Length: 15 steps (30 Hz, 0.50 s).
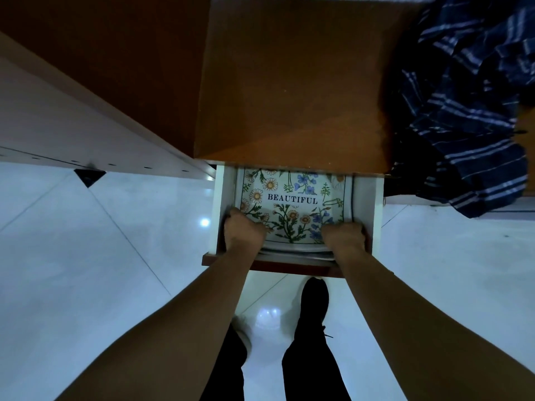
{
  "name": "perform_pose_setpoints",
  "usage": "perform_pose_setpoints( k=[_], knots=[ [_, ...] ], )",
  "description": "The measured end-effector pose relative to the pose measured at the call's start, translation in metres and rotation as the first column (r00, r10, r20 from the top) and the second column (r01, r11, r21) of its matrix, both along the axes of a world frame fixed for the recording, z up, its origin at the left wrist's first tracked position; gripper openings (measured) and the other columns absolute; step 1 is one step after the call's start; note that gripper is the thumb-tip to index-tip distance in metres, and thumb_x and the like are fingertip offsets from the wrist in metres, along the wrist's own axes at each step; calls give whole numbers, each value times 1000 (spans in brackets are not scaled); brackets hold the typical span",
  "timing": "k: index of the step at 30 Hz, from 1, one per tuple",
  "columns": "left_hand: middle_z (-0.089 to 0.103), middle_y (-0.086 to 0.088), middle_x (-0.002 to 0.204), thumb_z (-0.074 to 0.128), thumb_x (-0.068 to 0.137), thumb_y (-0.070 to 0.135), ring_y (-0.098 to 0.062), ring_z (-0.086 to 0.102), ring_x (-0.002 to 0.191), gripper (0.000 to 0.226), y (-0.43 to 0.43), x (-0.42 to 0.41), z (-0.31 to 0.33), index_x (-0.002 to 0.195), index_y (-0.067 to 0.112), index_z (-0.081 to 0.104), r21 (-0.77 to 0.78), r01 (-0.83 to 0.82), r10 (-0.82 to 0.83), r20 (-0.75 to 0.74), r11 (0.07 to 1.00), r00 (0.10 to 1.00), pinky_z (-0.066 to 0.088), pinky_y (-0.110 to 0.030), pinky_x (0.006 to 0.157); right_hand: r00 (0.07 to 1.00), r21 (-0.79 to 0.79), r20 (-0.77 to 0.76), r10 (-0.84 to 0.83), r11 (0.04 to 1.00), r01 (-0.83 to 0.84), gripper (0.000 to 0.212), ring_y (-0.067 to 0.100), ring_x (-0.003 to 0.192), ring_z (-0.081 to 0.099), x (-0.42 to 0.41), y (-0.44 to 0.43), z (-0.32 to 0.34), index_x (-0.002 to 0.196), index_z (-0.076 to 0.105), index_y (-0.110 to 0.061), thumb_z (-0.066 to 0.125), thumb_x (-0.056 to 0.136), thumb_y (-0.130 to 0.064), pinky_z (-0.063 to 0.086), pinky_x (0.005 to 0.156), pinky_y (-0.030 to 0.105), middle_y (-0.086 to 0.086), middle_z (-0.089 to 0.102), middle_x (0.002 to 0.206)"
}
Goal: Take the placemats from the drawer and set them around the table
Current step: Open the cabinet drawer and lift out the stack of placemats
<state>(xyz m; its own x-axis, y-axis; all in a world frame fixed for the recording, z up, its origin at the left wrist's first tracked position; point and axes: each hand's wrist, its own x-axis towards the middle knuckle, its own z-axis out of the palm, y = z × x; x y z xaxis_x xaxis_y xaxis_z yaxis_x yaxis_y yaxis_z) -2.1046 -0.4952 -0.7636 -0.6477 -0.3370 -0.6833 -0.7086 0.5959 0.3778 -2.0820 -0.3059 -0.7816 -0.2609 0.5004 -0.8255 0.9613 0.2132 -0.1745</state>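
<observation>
Both bare forearms extend forward and down, roughly parallel. Left hand [243, 231] and right hand [343, 235] are curled, fingers tucked under, knuckles up.

I see the top placemat [292, 198], white with orange daisies, blue flowers, green stems and dark "BEAUTIFUL" lettering. Around it the drawer [369, 215] walls are white, its front reddish-brown. Above the drawer the cabinet top [289, 82] is orange-brown; right of it, navy cloth [474, 111] with pale stripes.
</observation>
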Motion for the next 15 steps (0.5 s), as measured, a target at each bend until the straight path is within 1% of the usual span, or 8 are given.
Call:
perform_pose_setpoints(
  k=[2, 5, 7, 9, 10, 12, 13, 15],
  knots=[
    [62, -19, 116, 61, 80, -5, -34, 62, 107, 43, 2, 4, 0, 120, 0, 47, -9, -36, 35, -108, 999, 994, 56, -40, 89, 998, 19, -56, -33, 999, 34, 51, 35, 114, 56, 2, 2, 0, 129, 52, -2, 60, 83, -22, 47, 84, 33, 17, 56, 128],
    [59, -14, 122, 57, 78, -13, -29, 60, 112, 44, 5, 11, 5, 118, 6, 56, 8, -77, 77, -281, 997, 957, 54, -40, 95, 987, 145, -154, -41, 987, 63, 45, 37, 106, 61, 8, -2, 7, 123, 46, 4, 64, 83, -9, 49, 79, 31, 22, 61, 119],
    [53, -11, 133, 58, 79, -12, -27, 53, 123, 49, 9, 15, 15, 123, 9, 54, 28, -97, 101, -373, 995, 923, 49, -41, 102, 960, 198, -279, -35, 976, 94, 46, 39, 102, 62, 10, -8, 21, 120, 42, 5, 64, 80, 2, 44, 73, 27, 24, 60, 114],
    [40, -9, 148, 58, 83, -9, -18, 38, 138, 56, 10, 20, 31, 133, 11, 48, 33, -94, 99, -437, 995, 894, 44, -39, 107, 921, 191, -387, -36, 974, 119, 52, 37, 98, 58, 13, -11, 39, 127, 39, 2, 61, 79, 7, 42, 77, 26, 24, 51, 121],
    [31, -8, 155, 58, 85, -8, -4, 31, 140, 58, 9, 21, 40, 137, 12, 45, 37, -98, 104, -455, 995, 885, 46, -31, 105, 909, 180, -415, -37, 976, 122, 59, 36, 94, 54, 15, -11, 49, 133, 37, -1, 60, 79, 7, 41, 78, 26, 24, 44, 126],
    [17, -7, 160, 59, 87, -7, 29, 28, 122, 60, 6, 24, 59, 141, 11, 41, 55, -102, 115, -468, 993, 876, 42, -1, 86, 907, 165, -418, -48, 978, 128, 69, 32, 89, 48, 23, -4, 65, 141, 31, -9, 62, 80, 3, 44, 81, 30, 22, 36, 127],
    [16, -9, 160, 60, 86, -6, 27, 31, 121, 61, 3, 26, 69, 142, 11, 40, 58, -110, 124, -465, 992, 877, 35, 5, 80, 921, 139, -382, -74, 981, 137, 71, 32, 89, 50, 27, 1, 70, 140, 32, -12, 64, 78, -1, 47, 81, 33, 19, 38, 123],
    [25, -12, 155, 65, 82, -2, -10, 41, 133, 68, -8, 28, 82, 143, 15, 37, 36, -149, 150, -417, 988, 896, 39, -7, 89, 953, 18, -267, -145, 988, 156, 64, 34, 91, 56, 32, 15, 78, 130, 42, -10, 68, 72, -3, 54, 76, 40, 13, 51, 110]
  ],
)
